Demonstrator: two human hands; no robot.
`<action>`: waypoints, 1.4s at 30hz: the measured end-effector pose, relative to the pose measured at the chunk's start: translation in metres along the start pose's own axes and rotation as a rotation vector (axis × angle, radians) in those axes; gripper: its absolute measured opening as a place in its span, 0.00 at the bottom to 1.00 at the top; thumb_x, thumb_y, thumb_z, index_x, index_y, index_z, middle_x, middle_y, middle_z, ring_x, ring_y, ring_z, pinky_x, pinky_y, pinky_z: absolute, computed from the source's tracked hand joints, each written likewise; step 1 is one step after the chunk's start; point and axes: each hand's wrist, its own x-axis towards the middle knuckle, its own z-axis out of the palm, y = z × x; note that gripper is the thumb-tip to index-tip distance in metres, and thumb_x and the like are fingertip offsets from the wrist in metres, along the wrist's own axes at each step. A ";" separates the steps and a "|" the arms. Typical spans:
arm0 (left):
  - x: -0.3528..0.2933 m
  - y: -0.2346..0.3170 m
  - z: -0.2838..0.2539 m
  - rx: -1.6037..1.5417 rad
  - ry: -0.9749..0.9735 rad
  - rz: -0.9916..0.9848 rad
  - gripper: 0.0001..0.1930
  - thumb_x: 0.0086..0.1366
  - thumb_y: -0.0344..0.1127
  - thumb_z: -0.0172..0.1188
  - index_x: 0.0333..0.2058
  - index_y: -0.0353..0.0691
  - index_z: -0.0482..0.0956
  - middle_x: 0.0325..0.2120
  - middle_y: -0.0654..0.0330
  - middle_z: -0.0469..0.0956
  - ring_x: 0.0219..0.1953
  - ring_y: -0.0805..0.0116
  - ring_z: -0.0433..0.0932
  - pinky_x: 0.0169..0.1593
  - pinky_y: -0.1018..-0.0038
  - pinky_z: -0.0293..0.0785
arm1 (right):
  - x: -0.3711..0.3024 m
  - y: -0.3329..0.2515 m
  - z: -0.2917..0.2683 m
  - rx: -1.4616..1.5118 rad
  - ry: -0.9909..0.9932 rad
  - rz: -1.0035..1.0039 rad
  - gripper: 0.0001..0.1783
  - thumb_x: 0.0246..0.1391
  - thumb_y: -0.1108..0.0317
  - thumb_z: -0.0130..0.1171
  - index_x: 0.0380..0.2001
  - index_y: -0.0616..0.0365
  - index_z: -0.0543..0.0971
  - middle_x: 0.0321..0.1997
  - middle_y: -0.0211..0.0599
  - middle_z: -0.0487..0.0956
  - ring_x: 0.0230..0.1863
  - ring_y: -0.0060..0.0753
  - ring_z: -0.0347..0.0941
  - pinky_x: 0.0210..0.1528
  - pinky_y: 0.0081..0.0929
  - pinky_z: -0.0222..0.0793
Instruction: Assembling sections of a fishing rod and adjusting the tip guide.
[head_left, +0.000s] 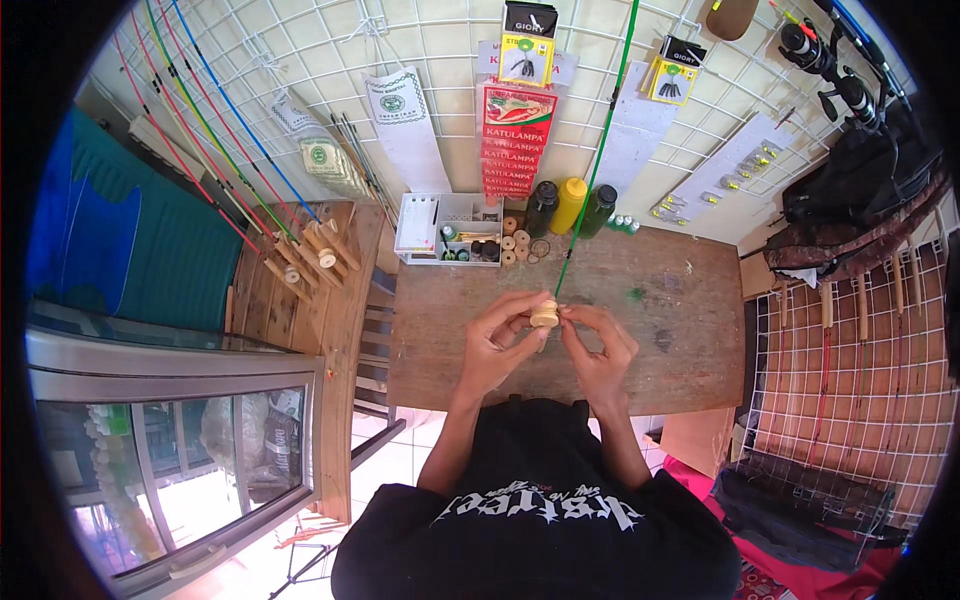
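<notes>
Over the near half of the wooden table, my left hand is closed around a small pale wooden spool at the butt of a green fishing rod. From the spool the rod slants up and away, past the bottles toward the wall grid. My right hand is pinched just beside the spool's right side, thumb and index finger together. Whatever lies between those fingertips, perhaps a thin line, is too fine to make out.
A white organizer box with small bottles stands at the table's back, next to wooden rings, two dark bottles and a yellow bottle. More rods with wooden spools lean at left. A windowed frame stands near left.
</notes>
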 end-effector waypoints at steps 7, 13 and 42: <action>-0.002 -0.011 -0.002 -0.096 0.035 -0.009 0.23 0.55 0.17 0.62 0.50 0.31 0.70 0.45 0.50 0.75 0.46 0.67 0.76 0.48 0.74 0.74 | 0.001 0.000 -0.001 -0.016 0.003 -0.048 0.13 0.40 0.84 0.65 0.33 0.62 0.79 0.33 0.38 0.81 0.33 0.36 0.78 0.36 0.27 0.71; -0.004 -0.011 -0.004 -0.108 0.011 -0.028 0.25 0.54 0.17 0.62 0.51 0.33 0.65 0.45 0.48 0.76 0.46 0.66 0.76 0.46 0.75 0.74 | 0.009 -0.004 -0.009 -0.071 -0.029 -0.200 0.15 0.37 0.82 0.67 0.33 0.60 0.79 0.32 0.35 0.81 0.32 0.35 0.77 0.34 0.28 0.69; -0.008 -0.007 -0.015 0.034 -0.134 -0.201 0.19 0.55 0.20 0.63 0.46 0.31 0.74 0.42 0.54 0.78 0.43 0.72 0.76 0.47 0.77 0.72 | 0.005 0.008 -0.020 -0.284 -0.336 -0.226 0.16 0.35 0.66 0.70 0.26 0.56 0.72 0.34 0.31 0.78 0.26 0.32 0.76 0.26 0.27 0.70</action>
